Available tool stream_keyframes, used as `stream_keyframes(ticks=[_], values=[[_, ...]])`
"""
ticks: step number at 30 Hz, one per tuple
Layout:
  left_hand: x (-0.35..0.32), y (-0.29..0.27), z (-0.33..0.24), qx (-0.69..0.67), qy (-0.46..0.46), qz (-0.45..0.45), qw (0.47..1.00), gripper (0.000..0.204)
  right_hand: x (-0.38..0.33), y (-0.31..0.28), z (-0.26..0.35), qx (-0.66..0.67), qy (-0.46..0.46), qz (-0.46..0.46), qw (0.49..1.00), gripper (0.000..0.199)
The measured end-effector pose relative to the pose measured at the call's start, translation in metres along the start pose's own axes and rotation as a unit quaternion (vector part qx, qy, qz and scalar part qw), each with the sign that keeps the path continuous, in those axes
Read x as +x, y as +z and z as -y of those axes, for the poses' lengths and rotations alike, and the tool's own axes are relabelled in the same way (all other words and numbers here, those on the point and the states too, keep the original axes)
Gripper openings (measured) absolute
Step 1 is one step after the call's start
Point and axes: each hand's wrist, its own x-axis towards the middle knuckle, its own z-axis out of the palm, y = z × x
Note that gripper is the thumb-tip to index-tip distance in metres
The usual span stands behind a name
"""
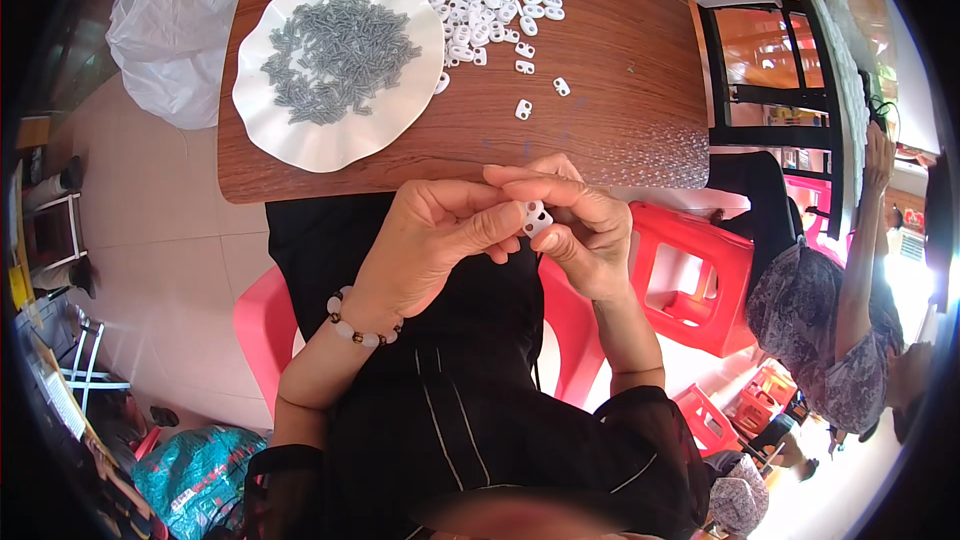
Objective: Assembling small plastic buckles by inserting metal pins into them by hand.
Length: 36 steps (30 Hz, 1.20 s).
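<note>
My left hand [425, 240], with a beaded bracelet on its wrist, pinches a small white plastic cord lock [536, 221] with two holes. From the other side, the thumb and fingers of my right hand [592, 230] close on the same piece. Both hands meet in front of the table's near edge, over my lap. Whether a smaller part is hidden between the fingers, I cannot tell. Beyond them, a loose pile of similar white cord locks [488, 2] lies on the brown wooden table [610, 70]. A wavy-rimmed white plate [405, 118] holds many small grey spring-like pieces [340, 55].
A few stray cord locks [523, 110] lie nearer me. A white plastic bag [165, 35] stands left of the table, a pink stool [690, 275] to the right. Another person [825, 330] sits at the right. A teal bag [200, 480] rests at lower left.
</note>
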Motion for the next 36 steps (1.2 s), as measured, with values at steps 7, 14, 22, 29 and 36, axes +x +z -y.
stream_keyframes(ticks=[7, 14, 22, 29, 36], values=[[0.001, -0.001, -0.004, 0.007, -0.031, 0.017, 0.999, 0.019, -0.002, 0.003, 0.002, 0.030, 0.025, -0.001, 0.999, 0.043], [-0.001, 0.005, -0.008, 0.007, -0.020, 0.028, 0.999, 0.016, 0.002, -0.001, 0.003, -0.063, -0.001, 0.076, 0.995, 0.054], [-0.006, 0.010, -0.011, 0.025, -0.001, 0.015, 1.000, 0.014, -0.001, 0.005, -0.003, 0.020, -0.034, 0.058, 0.998, 0.050], [-0.007, 0.012, -0.013, 0.040, -0.017, 0.008, 0.999, 0.014, -0.002, 0.009, 0.000, 0.057, -0.012, 0.047, 0.997, 0.047], [-0.008, 0.013, -0.011, 0.034, -0.022, -0.003, 0.999, 0.015, -0.005, 0.011, -0.001, 0.054, -0.020, 0.038, 0.998, 0.043]])
